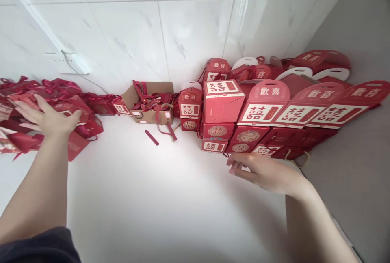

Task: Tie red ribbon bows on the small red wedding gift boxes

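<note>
Left hand [50, 119] spread flat on loose red bags [77, 127]; right hand [262, 171] relaxed, empty, below stacked boxes [224, 100]. Risk: nudged stack toppling.

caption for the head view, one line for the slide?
Left hand spread on loose red gift bags; right hand open below stacked red boxes.

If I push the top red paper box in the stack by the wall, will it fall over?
Probably yes. The top red paper box sits tilted on the stack, not flat, so a nudge could tip it. It looks like thin folded card, so likely light and easy to dent. The right hand hovers lower, near the bottom boxes.
</note>
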Available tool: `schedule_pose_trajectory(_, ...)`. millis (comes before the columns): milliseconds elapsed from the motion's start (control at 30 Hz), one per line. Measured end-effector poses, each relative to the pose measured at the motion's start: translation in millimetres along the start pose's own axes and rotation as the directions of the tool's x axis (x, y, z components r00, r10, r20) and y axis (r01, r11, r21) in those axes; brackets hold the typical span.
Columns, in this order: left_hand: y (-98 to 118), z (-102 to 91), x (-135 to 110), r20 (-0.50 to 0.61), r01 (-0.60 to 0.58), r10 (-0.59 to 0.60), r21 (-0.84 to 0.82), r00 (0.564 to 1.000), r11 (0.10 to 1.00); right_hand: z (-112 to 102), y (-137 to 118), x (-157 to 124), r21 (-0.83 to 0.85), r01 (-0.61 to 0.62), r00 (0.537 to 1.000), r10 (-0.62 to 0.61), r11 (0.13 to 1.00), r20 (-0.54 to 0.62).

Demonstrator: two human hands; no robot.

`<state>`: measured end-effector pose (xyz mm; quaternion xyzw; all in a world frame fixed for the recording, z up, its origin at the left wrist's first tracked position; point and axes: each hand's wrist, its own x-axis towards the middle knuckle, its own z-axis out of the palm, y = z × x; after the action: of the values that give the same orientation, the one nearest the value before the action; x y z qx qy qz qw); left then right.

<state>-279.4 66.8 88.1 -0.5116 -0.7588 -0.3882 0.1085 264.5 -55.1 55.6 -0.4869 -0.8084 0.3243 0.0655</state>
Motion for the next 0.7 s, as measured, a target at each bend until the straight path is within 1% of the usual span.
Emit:
schedule_pose_trajectory(33, 11, 2.7, -5, -0.050, -0.016, 0.017, 0.017, 0.999, 1.000, -5, -3, -4, -0.003, 0.004, 1.000, -0.004, 1.000, -0.027)
schedule_pose_trajectory(67, 26, 4.8, -11, -0.082, -0.079, 0.080, 0.017, 0.993, 0.997, -11, -8, -9, -0.005, 0.008, 0.998, -0.008, 1.000, -0.062)
schedule_pose_trajectory(133, 65, 8.0, -26, -0.116, -0.222, 0.220, -0.010, 0.969, 0.975, -22, -17, -18, -0.005, 0.015, 0.987, -0.016, 1.000, -0.158)
schedule_pose_trajectory(167, 86, 9.3, -36, -0.135, -0.301, 0.293, -0.046, 0.947, 0.953, -26, -21, -24, -0.001, 0.018, 0.975, -0.018, 1.000, -0.219)
schedule_pose_trajectory(200, 109, 10.9, -47, -0.137, -0.400, 0.387, -0.083, 0.912, 0.913, -31, -25, -29, 0.008, 0.019, 0.958, -0.016, 1.000, -0.285)
schedule_pose_trajectory(233, 131, 13.0, -59, -0.160, -0.475, 0.454, -0.133, 0.877, 0.870, -34, -28, -34, 0.019, 0.017, 0.933, -0.009, 1.000, -0.360)
schedule_pose_trajectory(267, 153, 15.9, -72, -0.167, -0.522, 0.496, -0.198, 0.852, 0.829, -36, -30, -40, 0.025, 0.008, 0.899, 0.004, 1.000, -0.437)
schedule_pose_trajectory(300, 173, 19.7, -84, -0.118, -0.553, 0.545, -0.298, 0.830, 0.778, -38, -30, -44, 0.028, -0.011, 0.860, 0.023, 1.000, -0.510)
schedule_pose_trajectory(333, 191, 24.7, -96, -0.033, -0.554, 0.600, -0.427, 0.799, 0.714, -39, -30, -49, 0.023, -0.039, 0.819, 0.045, 0.999, -0.572)
schedule_pose_trajectory(367, 208, 30.8, -106, 0.067, -0.514, 0.653, -0.558, 0.754, 0.651, -40, -28, -52, 0.013, -0.073, 0.782, 0.065, 0.997, -0.620)
schedule_pose_trajectory(400, 222, 37.7, -114, 0.146, -0.467, 0.707, -0.656, 0.692, 0.593, -40, -25, -56, 0.001, -0.110, 0.750, 0.084, 0.994, -0.656)
schedule_pose_trajectory(433, 235, 45.4, -120, 0.203, -0.428, 0.749, -0.715, 0.631, 0.554, -41, -21, -58, -0.010, -0.145, 0.724, 0.100, 0.989, -0.682)
schedule_pose_trajectory(467, 246, 53.5, -123, 0.236, -0.399, 0.777, -0.750, 0.583, 0.527, -42, -18, -60, -0.017, -0.175, 0.703, 0.113, 0.984, -0.702)
schedule_pose_trajectory(533, 261, 69.3, -123, 0.267, -0.359, 0.811, -0.793, 0.521, 0.492, -44, -9, -64, -0.022, -0.227, 0.671, 0.140, 0.974, -0.728)
schedule_pose_trajectory(567, 266, 76.4, -122, 0.294, -0.338, 0.816, -0.801, 0.497, 0.494, -45, -6, -66, -0.020, -0.251, 0.659, 0.155, 0.968, -0.736)
schedule_pose_trajectory(600, 270, 82.4, -120, 0.314, -0.315, 0.817, -0.809, 0.484, 0.497, -47, -2, -67, -0.020, -0.272, 0.651, 0.169, 0.962, -0.741)
schedule_pose_trajectory(667, 273, 90.6, -118, 0.326, -0.290, 0.812, -0.816, 0.484, 0.500, -49, 4, -70, -0.020, -0.294, 0.645, 0.183, 0.955, -0.742)
schedule_pose_trajectory(700, 273, 92.3, -117, 0.304, -0.298, 0.814, -0.820, 0.496, 0.488, -50, 5, -71, -0.018, -0.298, 0.640, 0.186, 0.955, -0.745)
